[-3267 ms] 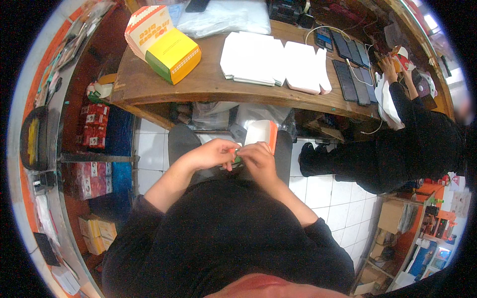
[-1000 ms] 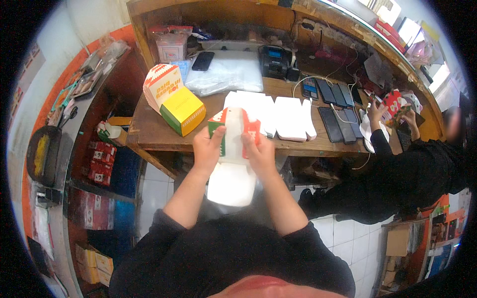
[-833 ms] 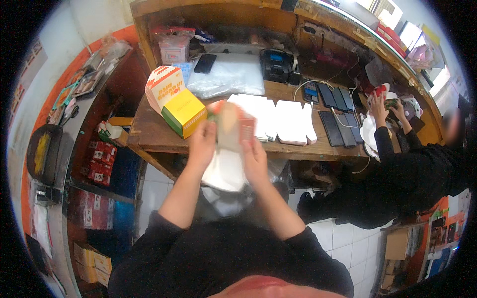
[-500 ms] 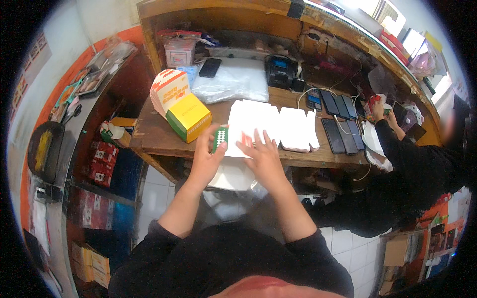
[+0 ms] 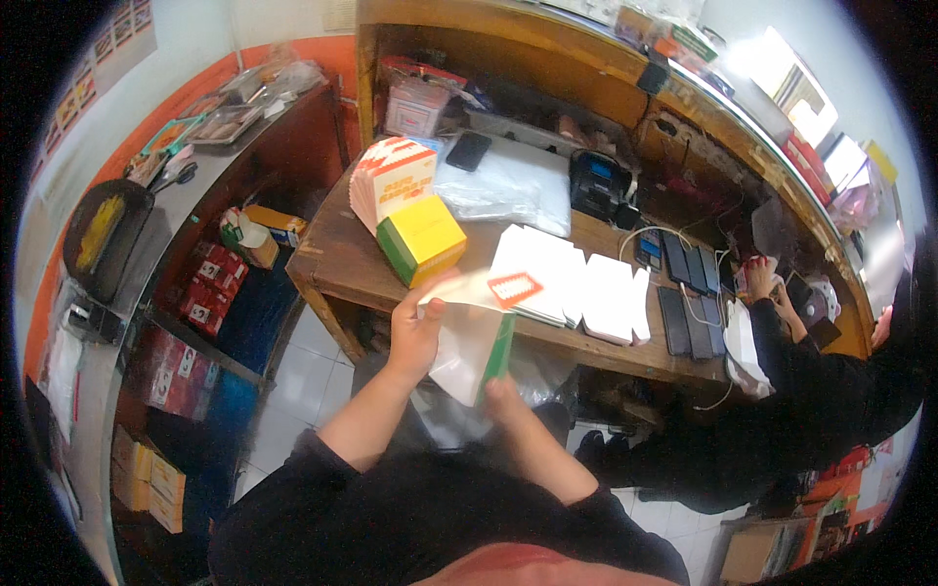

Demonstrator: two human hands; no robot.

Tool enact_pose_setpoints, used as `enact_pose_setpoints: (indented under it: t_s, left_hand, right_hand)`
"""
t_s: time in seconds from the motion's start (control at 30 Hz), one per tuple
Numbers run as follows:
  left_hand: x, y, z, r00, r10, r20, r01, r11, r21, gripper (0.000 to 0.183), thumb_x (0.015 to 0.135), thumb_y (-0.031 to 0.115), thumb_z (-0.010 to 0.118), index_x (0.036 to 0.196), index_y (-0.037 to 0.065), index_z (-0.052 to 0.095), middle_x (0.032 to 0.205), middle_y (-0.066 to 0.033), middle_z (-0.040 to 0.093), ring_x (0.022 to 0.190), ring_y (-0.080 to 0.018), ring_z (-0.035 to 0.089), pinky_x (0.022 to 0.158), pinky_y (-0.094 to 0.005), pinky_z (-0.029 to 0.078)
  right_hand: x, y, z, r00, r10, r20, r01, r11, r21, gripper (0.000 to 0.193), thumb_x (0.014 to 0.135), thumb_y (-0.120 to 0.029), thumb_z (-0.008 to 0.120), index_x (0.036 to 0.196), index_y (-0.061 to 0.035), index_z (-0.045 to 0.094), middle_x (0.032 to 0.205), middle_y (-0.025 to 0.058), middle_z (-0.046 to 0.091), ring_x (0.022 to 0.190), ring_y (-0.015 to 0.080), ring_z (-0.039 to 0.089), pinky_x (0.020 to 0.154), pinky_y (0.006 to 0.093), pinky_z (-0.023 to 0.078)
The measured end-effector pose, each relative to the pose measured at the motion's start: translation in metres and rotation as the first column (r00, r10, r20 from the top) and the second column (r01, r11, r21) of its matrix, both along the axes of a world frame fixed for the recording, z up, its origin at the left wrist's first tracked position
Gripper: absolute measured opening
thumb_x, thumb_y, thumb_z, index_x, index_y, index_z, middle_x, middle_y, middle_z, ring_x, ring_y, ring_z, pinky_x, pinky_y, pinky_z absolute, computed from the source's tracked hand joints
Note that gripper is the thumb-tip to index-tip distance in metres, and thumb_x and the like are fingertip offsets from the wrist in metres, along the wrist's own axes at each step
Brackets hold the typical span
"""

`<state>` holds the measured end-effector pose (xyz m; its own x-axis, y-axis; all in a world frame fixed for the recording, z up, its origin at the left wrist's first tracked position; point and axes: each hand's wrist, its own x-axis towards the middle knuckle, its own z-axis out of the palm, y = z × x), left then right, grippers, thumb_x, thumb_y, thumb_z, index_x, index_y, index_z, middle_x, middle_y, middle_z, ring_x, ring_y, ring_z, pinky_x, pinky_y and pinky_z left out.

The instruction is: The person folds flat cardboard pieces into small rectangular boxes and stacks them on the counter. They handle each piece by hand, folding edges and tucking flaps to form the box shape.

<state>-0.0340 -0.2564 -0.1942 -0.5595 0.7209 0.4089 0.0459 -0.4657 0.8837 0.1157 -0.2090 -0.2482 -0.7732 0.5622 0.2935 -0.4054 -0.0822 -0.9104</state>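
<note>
Over the table's front edge I hold an unfolded carton blank [image 5: 459, 354], white inside, with a green side and an orange-edged flap. My left hand [image 5: 415, 330] is closed on its left edge, thumb on top. Lower down, my right hand [image 5: 505, 398] grips the bottom of the green side; motion blurs its fingertips. Just beyond my left hand stands a folded yellow and green box [image 5: 430, 239], against a stack of orange-and-white printed cartons [image 5: 393, 181]. A pile of flat white cartons [image 5: 532, 266] lies past the blank, beside a second white pile [image 5: 608, 296].
Several phones [image 5: 689, 317] with white cables lie on the table's right side. Behind are a plastic-wrapped pack [image 5: 518, 181] with a dark phone [image 5: 469, 150] on it, and a black device [image 5: 598, 186]. At right, a person in black [image 5: 772, 420] works. Shelves [image 5: 205, 356] stand left.
Both hands have come off the white pile and drawn toward me with the carton blank, which has been lifted and opened out. The view has turned, shifting the table rightward.
</note>
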Motion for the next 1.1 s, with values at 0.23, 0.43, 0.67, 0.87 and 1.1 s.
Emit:
enact_pose_setpoints:
  t_s: [0.23,0.43,0.67,0.87,1.1]
  left_hand:
    - [-0.047,-0.027,0.007,0.961,0.236,0.142,-0.249,0.966,0.076,0.067,0.097,0.047,0.048,0.147,0.009,0.025,0.146,-0.0154,0.032,0.133,-0.0291,0.037,0.109,-0.0454,0.031]
    - [-0.075,-0.068,-0.027,0.919,0.351,0.18,-0.349,0.936,-0.043,0.046,0.098,0.027,0.053,0.136,0.003,0.043,0.137,-0.0116,0.046,0.124,-0.023,0.046,0.103,-0.0365,0.037]
    - [-0.079,-0.081,-0.045,0.902,0.374,0.214,-0.348,0.925,-0.151,0.038,0.097,0.02,0.054,0.13,0.003,0.048,0.133,-0.0093,0.05,0.119,-0.02,0.049,0.098,-0.0328,0.04]
    - [-0.074,-0.079,-0.042,0.925,0.344,0.161,-0.319,0.934,-0.164,0.036,0.096,0.018,0.054,0.129,0.003,0.049,0.131,-0.0085,0.052,0.116,-0.0196,0.051,0.095,-0.0321,0.042]
    - [-0.056,-0.069,-0.05,0.949,0.256,0.183,-0.213,0.95,-0.227,0.036,0.096,0.017,0.055,0.128,0.002,0.05,0.128,-0.0088,0.053,0.113,-0.0189,0.052,0.093,-0.0315,0.043]
  right_hand:
    - [-0.101,0.057,0.09,0.607,-0.795,0.018,0.383,0.312,0.87,0.071,0.071,-0.042,0.074,0.131,-0.013,0.049,0.127,0.0207,0.045,0.115,0.0364,0.049,0.095,0.0462,0.042]
    - [-0.157,0.068,0.099,0.458,-0.854,0.247,0.021,0.288,0.957,0.062,0.07,-0.051,0.071,0.126,-0.028,0.058,0.124,0.0219,0.048,0.111,0.0382,0.05,0.092,0.0497,0.041]
    - [-0.159,0.07,0.084,0.461,-0.795,0.395,-0.098,0.396,0.913,0.074,0.07,-0.056,0.071,0.136,-0.0305,0.048,0.136,0.0234,0.039,0.121,0.0404,0.043,0.095,0.0562,0.037]
    - [-0.074,0.116,0.072,0.599,-0.751,0.277,-0.04,0.318,0.947,0.088,0.074,-0.061,0.069,0.145,-0.0214,0.036,0.148,0.03,0.025,0.134,0.0478,0.03,0.107,0.0532,0.031]
    - [0.039,0.17,0.067,0.31,-0.719,0.623,-0.525,0.417,0.742,0.06,0.084,-0.059,0.056,0.131,-0.0224,0.053,0.119,0.0137,0.062,0.101,0.0306,0.063,0.088,0.043,0.049]
